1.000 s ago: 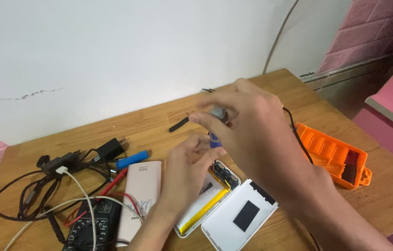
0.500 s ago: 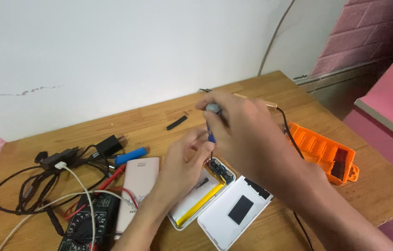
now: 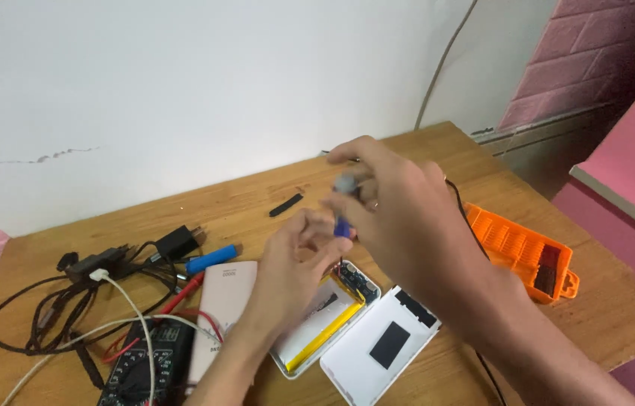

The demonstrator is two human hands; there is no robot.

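Wooden table (image 3: 250,203): our right hand (image 3: 400,218) pinches blue-handled screwdriver (image 3: 343,214) upright over opened power bank (image 3: 325,316); our left hand (image 3: 295,259), fingers half-curled, empty, steadies casing; removed white cover (image 3: 377,349) beside it.

two hands (image 3: 295,263), one multimeter (image 3: 141,368)

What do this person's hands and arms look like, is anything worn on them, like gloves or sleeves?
Both the left hand and the right hand are bare, with no gloves. Both forearms are uncovered as far as the picture shows, so no sleeves are in view. No watch or bracelet shows at either wrist. The hands are a little blurred, so whether a finger carries a ring cannot be told.
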